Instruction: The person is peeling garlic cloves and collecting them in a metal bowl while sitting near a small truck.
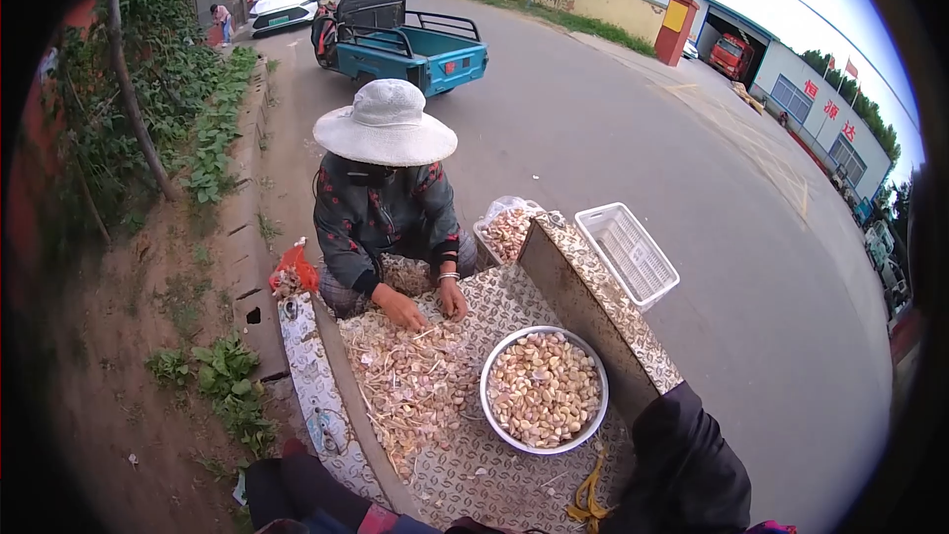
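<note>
Neither of my hands is in view; a dark sleeve (686, 460) reaches over the side wall at the lower right. Before me lies a patterned metal cart bed (511, 304). A round metal basin (485, 386) full of garlic cloves (545, 389) stands on it, right of centre. To its left spreads a loose heap of garlic cloves, stalks and skins (415, 378). Across the bed a person in a wide white hat (385, 122) has both hands (422, 305) at the heap's far edge; what the fingers hold is too small to tell. A yellow strip (588, 497) lies near my sleeve.
The bed has raised metal walls at left (326, 400) and right (600, 311). Beyond the right wall stand a white plastic crate (630, 252) and a lined crate of garlic (508, 230). A red net bag (295, 271) rests at the left corner. Farther off is a blue cargo tricycle (445, 44).
</note>
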`<action>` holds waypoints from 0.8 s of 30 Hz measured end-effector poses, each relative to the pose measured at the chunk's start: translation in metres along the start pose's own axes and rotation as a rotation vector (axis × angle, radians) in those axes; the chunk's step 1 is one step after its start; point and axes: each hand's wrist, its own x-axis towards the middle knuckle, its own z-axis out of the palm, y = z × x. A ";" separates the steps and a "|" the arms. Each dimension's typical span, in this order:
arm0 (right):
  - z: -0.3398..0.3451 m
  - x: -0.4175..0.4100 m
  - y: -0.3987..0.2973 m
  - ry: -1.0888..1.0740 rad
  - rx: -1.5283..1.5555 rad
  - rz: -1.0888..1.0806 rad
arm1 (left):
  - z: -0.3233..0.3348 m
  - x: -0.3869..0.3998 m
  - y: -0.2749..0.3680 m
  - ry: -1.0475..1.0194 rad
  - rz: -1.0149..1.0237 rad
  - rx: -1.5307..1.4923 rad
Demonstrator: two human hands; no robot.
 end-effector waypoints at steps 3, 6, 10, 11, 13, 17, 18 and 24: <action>0.004 0.001 0.003 0.095 -0.085 0.059 | 0.001 -0.009 -0.004 0.135 -0.032 -0.038; 0.001 -0.002 0.010 -0.026 -0.023 0.287 | -0.004 -0.018 -0.007 0.243 -0.105 -0.150; -0.032 -0.033 0.044 -0.173 -0.480 0.329 | -0.030 -0.063 -0.042 0.601 -0.431 -0.489; -0.030 -0.048 0.047 -0.004 -0.654 0.564 | -0.043 -0.073 -0.057 0.666 -0.553 -0.527; -0.065 -0.074 0.069 -0.339 -0.943 0.703 | -0.069 -0.102 -0.110 0.813 -0.565 -0.749; -0.097 -0.136 0.081 -0.251 -0.901 1.069 | -0.085 -0.152 -0.177 0.976 -0.680 -0.819; -0.103 -0.150 0.085 -0.099 -0.842 1.206 | -0.089 -0.162 -0.191 0.946 -0.656 -0.961; -0.140 -0.193 0.103 0.671 -0.335 1.512 | -0.104 -0.181 -0.243 0.918 -0.498 -1.334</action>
